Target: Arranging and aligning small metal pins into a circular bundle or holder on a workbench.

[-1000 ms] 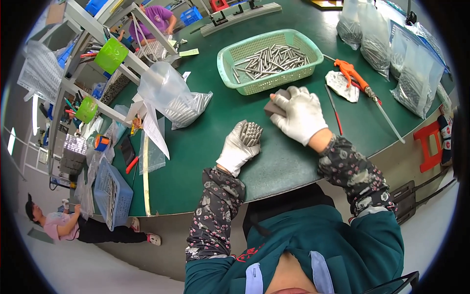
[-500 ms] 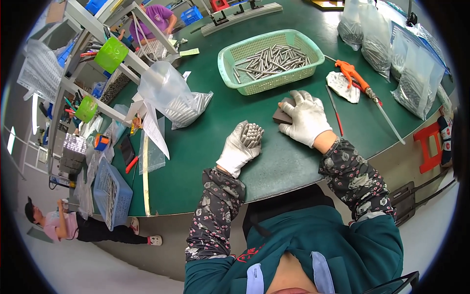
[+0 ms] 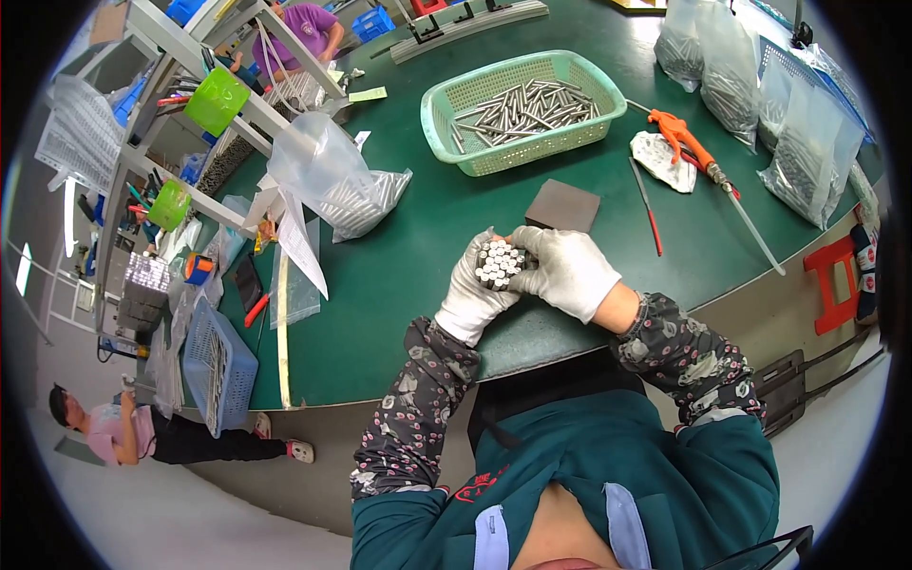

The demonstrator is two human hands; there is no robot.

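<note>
Both my hands wear white gloves and hold one tight bundle of short metal rods [image 3: 501, 263], its hexagonal ends facing up. My left hand [image 3: 471, 293] cups the bundle from the left and below. My right hand [image 3: 568, 271] wraps it from the right. The hands are over the near part of the green table [image 3: 399, 275]. Just beyond them lies a flat dark grey block [image 3: 563, 205]. Farther back stands a light green plastic basket [image 3: 475, 93] with several loose metal rods in it.
An orange-handled tool [image 3: 698, 157] and a red pen [image 3: 649, 207] lie to the right. Clear bags of rods [image 3: 812, 133] stand at the far right, another bag [image 3: 342, 180] at the left. A shelf rack with green cups [image 3: 214, 100] stands left. A person [image 3: 114, 432] sits on the floor lower left.
My right hand has come off the dark block and joined my left hand on the rod bundle. The bundle now sits upright between both hands, nearer to me.
</note>
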